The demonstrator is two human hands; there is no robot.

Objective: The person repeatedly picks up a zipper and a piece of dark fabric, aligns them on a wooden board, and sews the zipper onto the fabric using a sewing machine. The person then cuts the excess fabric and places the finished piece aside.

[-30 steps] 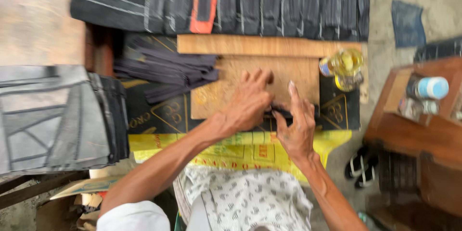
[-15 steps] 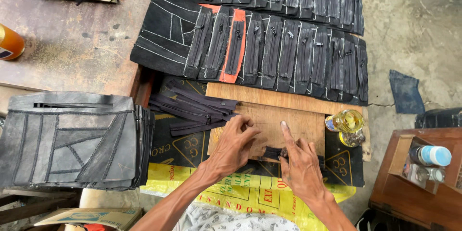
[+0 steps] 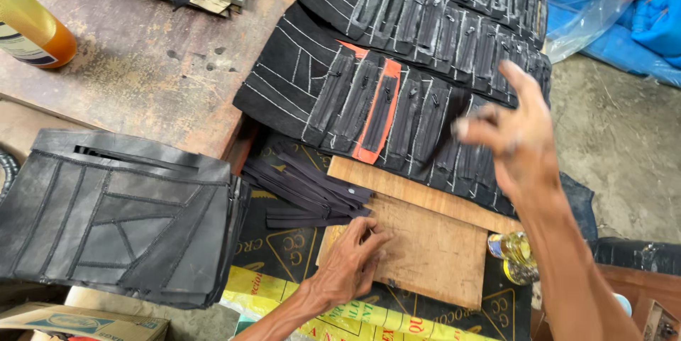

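Black leather panels (image 3: 425, 92), each sewn with a zipper, lie overlapped in long rows across the far side of the tabletop (image 3: 149, 64); one panel in the row shows an orange border (image 3: 376, 110). My right hand (image 3: 514, 135) is raised over the near end of that row, fingers spread wide, holding nothing; it is blurred, and I cannot tell whether it touches the leather. My left hand (image 3: 351, 263) rests palm down and empty on the wooden board (image 3: 418, 249), just beside a loose stack of black zipper strips (image 3: 305, 192). Judged by appearance, the panels are light, soft and limp; a single one should sag if lifted by a corner, so the better hold is a flat pinch along the exposed edge, clear of the zipper teeth. At left sits a pile of stitched black leather pieces (image 3: 113, 220); an orange bottle (image 3: 32, 29) stands at the far left; a small bottle of yellow liquid (image 3: 511, 252) stands beside the board.
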